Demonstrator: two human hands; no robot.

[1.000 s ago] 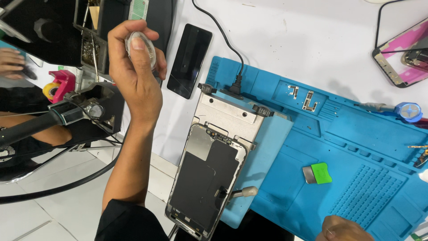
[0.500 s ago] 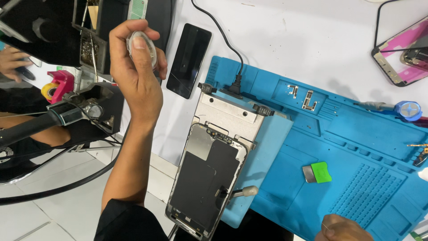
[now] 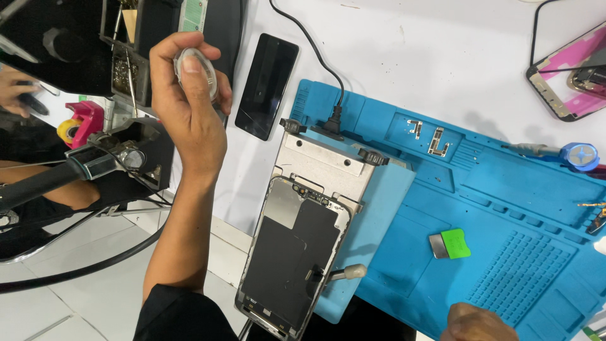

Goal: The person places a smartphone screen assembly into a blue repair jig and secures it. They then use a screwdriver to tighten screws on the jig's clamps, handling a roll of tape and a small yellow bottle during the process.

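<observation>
While raised, left hand [image 3: 189,113] grips small round container [image 3: 196,72] in fingertips

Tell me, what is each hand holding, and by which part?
The left hand grips a small round clear container around its rim, thumb across its face. The right hand, at the frame's bottom edge, shows nothing held.

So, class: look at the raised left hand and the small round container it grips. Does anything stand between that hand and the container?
Nothing visible does. The left hand already grips the small round container, fingers wrapped round its rim and thumb across its front, raised above the bench beside the black phone.
</observation>
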